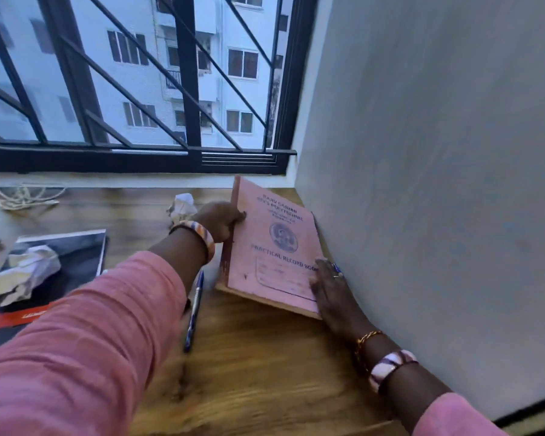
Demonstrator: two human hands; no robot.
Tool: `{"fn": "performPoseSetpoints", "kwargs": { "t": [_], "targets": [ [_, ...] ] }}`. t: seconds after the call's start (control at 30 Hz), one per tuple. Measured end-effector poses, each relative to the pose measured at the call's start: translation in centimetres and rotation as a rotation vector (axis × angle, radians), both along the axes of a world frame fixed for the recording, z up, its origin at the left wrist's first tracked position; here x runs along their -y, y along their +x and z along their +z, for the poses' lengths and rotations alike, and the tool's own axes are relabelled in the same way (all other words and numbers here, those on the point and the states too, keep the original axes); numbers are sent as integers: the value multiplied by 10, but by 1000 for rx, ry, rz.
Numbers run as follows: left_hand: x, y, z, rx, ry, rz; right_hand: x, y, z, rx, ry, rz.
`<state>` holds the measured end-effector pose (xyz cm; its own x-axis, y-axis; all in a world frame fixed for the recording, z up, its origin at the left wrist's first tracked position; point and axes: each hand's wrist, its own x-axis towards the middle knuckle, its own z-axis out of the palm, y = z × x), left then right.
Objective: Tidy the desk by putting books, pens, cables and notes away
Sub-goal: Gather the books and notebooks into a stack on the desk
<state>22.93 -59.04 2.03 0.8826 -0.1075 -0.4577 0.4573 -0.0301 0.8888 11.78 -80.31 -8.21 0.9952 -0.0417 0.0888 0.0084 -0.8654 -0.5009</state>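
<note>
Two hands on one pink book (pixel 274 247) at the far right corner of the wooden desk (pixel 265 357), right up against the grey wall (pixel 422 184). Printed on the cover: "PRACTICAL RECORD BOOK", with a round blue stamp above the words. Near edge of the book a little way up off the desk, far end tipped toward the window (pixel 132 73).

Left hand (pixel 222 220) curled around the left side of the book, thumb on the cover, other fingers hidden behind the spine. Striped bangle on that wrist, pink sleeve (pixel 76 341) reaching down the arm.

Right hand (pixel 331 291) spread flat and open over the near right corner of the book, squeezed between book and wall. Ring on one finger, gold chain and striped bangle on the wrist.

Blue pen (pixel 194 309) lying on the desk just beside the book, partly under the left arm. Ball of crumpled paper (pixel 183 207) behind the left hand, near the window sill. Another crumpled paper (pixel 22 275) sitting on a dark magazine (pixel 76 250) at the left. White cable (pixel 26 196) in a loose coil at the far left, by the sill.

No box, tray or drawer in sight, so nothing inside anything.
</note>
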Motion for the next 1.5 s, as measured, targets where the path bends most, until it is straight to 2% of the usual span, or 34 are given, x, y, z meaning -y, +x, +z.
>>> {"fn": "performPoseSetpoints", "kwargs": {
  "t": [0.1,0.17,0.23,0.27,0.33,0.4,0.47,0.6,0.77,0.93,1.03,1.17,1.27,1.4,1.5],
  "targets": [
    [-8,-3,22,49,-59,39,-2,-1,4,47,60,-61],
    [-25,-8,35,97,-65,89,-5,2,3,45,-44,-135],
    [-50,-16,44,117,-48,147,-17,8,4,175,-135,-172],
    [-64,-22,47,129,-52,173,-30,12,12,222,-72,-185],
    [-100,-35,51,134,-89,224,-70,20,35,194,281,-161],
    [-137,-50,48,116,-127,255,-112,26,58,1,746,-63],
    [-178,-67,43,127,-135,296,-149,29,73,-195,1089,36],
    [-268,-109,37,135,-90,393,-232,14,80,-427,1317,174],
    [-397,-171,27,109,237,371,-357,-10,78,-513,1399,251],
    [-509,-217,8,-15,505,353,-476,-28,60,-512,1336,299],
    [-546,-224,-11,43,633,319,-524,-31,51,-479,1228,235],
    [-561,-212,-29,122,582,260,-547,-24,49,-494,1067,69],
    [-554,-200,-42,130,541,300,-541,-20,60,-469,788,43],
    [-564,-178,-78,193,577,275,-535,-12,61,-442,525,87],
    [-551,-185,-59,193,612,275,-534,-8,55,-436,411,83]
  ]
}}
